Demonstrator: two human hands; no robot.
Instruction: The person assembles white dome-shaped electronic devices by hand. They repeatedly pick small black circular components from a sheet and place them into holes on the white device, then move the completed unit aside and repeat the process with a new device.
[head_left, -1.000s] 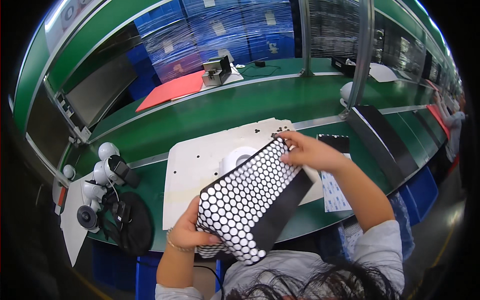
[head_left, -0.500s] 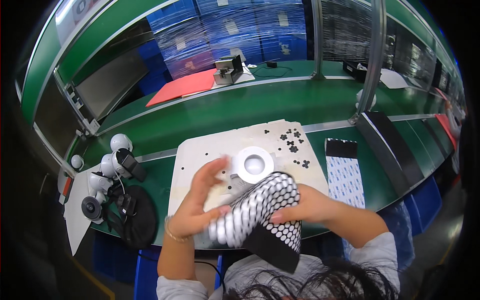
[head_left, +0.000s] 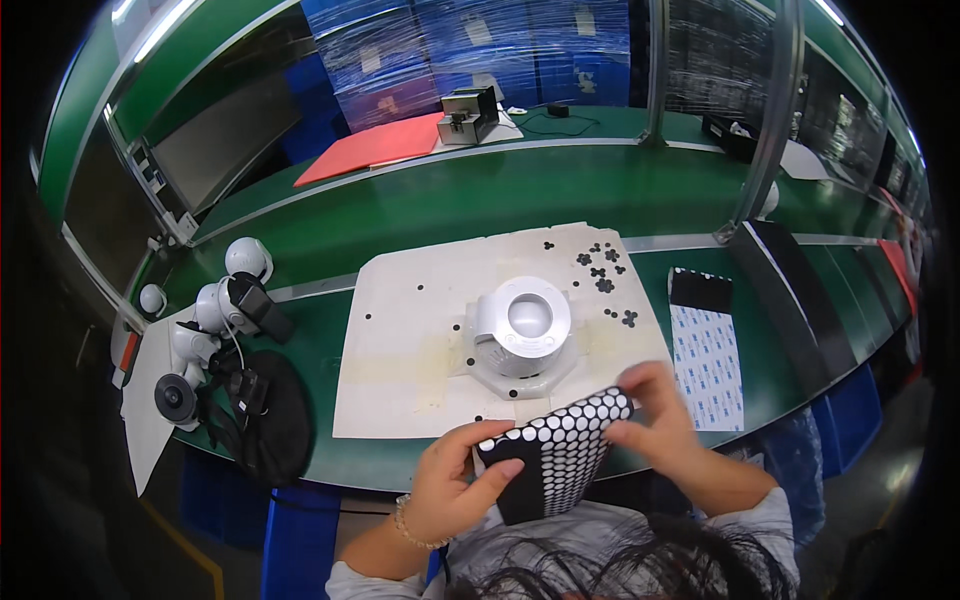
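Change since earlier: both hands have drawn the dotted sheet (head_left: 556,455) down off the mat and close to the body; it now sits lower and more folded than half a second ago, when the left hand was raised over the white mat.
Left grip: left hand (head_left: 455,487) wraps the sheet's lower left edge, thumb on the dotted face, fingers curled behind, pressed shut on it.
Right grip: right hand (head_left: 655,420) pinches the upper right corner between thumb and fingertips.
Sheet position: held in the air at the bench's near edge, just in front of the white mat (head_left: 420,330), tilted, dotted face up.
Handling: judging by its bend, thin, light and floppy; the white round stickers could likely lift or crease, so the black margins and edges look the safest hold.
Nearby: grey round fixture (head_left: 522,325) on the mat; another dotted sheet (head_left: 708,352) lies flat to the right; white camera units (head_left: 215,305) at left.
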